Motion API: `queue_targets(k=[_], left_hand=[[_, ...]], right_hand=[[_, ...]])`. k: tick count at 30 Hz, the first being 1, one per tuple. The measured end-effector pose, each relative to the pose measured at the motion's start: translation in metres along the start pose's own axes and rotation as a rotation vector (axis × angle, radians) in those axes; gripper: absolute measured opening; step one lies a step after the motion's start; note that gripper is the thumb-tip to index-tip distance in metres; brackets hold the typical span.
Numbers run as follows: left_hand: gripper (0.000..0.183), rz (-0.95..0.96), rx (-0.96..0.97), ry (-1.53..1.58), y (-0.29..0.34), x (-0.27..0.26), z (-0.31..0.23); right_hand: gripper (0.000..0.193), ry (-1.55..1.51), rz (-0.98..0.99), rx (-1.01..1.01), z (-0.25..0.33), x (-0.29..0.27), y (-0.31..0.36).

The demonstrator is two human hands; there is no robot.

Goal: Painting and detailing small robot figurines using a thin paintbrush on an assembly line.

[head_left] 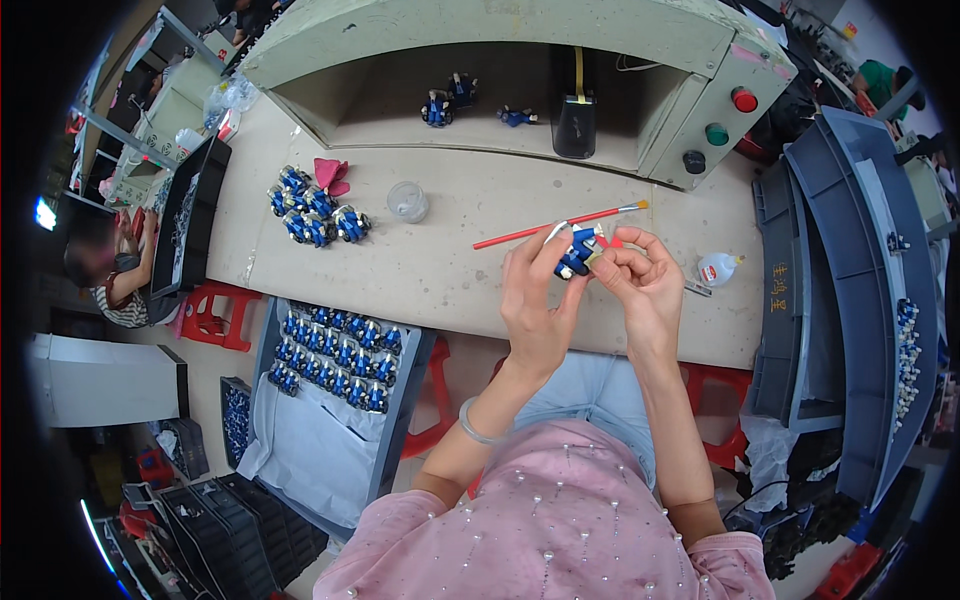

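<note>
A small blue-and-white figurine point(576, 252) is held up over the near part of the table. My left hand point(535, 310) grips it from the left, thumb and fingers closed round its side. With thumb and forefinger pinched together, my right hand point(650, 290) holds the figurine's right side, where a small red piece point(609, 242) shows between the fingers. What that red piece is cannot be made out. Just behind my hands lies a red-handled paintbrush point(540, 234). A small white squeeze bottle point(718, 268) lies to the right of my right hand.
Several similar figurines point(315, 210) cluster at the left beside a red cloth point(331, 176) and a clear cup point(407, 202). More fill rows in a grey crate point(385, 455) at lower left. A pale green machine housing point(500, 25) spans the back. Blue-grey crates point(800, 300) stand right.
</note>
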State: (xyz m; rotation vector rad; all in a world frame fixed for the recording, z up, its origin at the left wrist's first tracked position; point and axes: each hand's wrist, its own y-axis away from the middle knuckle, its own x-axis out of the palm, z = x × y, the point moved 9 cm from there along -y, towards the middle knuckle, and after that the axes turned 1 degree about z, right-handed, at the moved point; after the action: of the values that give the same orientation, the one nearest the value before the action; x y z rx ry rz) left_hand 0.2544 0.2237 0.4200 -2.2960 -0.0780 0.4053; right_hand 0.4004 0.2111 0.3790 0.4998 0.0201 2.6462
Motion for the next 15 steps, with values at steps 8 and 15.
queue_targets(k=[8,15], left_hand=[[0.062,0.043,0.078,-0.085,-0.002,0.006,-0.006],[0.061,-0.023,0.036,0.087,0.001,0.002,0.000]], right_hand=[[0.038,0.344,-0.086,-0.208,0.011,-0.001,-0.001],[0.039,0.185,0.027,-0.082,0.004,-0.002,-0.008]])
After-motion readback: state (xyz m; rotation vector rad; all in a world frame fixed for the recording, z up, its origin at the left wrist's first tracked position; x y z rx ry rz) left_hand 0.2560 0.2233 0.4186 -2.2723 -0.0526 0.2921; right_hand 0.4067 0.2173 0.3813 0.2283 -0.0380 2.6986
